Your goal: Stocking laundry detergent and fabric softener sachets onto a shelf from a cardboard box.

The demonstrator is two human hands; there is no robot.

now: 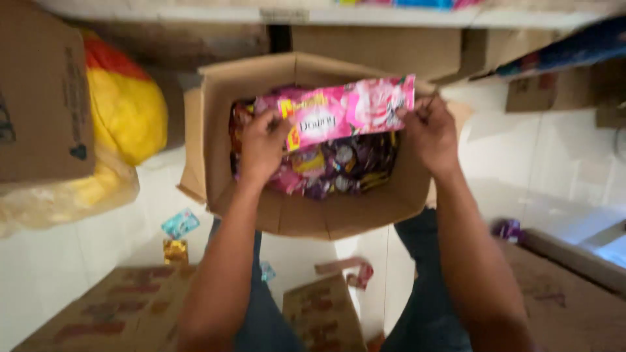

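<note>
Head view: a person holds a pink sachet strip [339, 111] over an open cardboard box [215, 137].
Left hand [262, 145]: pinching the strip's 9 o'clock end.
Right hand [430, 133]: gripping its 3 o'clock end.
Progress: box seems well stocked with purple sachets [345, 166]; stray packets [177, 225] lie on the floor at 7 o'clock.

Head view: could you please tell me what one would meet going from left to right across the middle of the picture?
Closed brown carton → yellow and red bag → left hand → pink sachet strip → right hand → white tiled wall.
</note>
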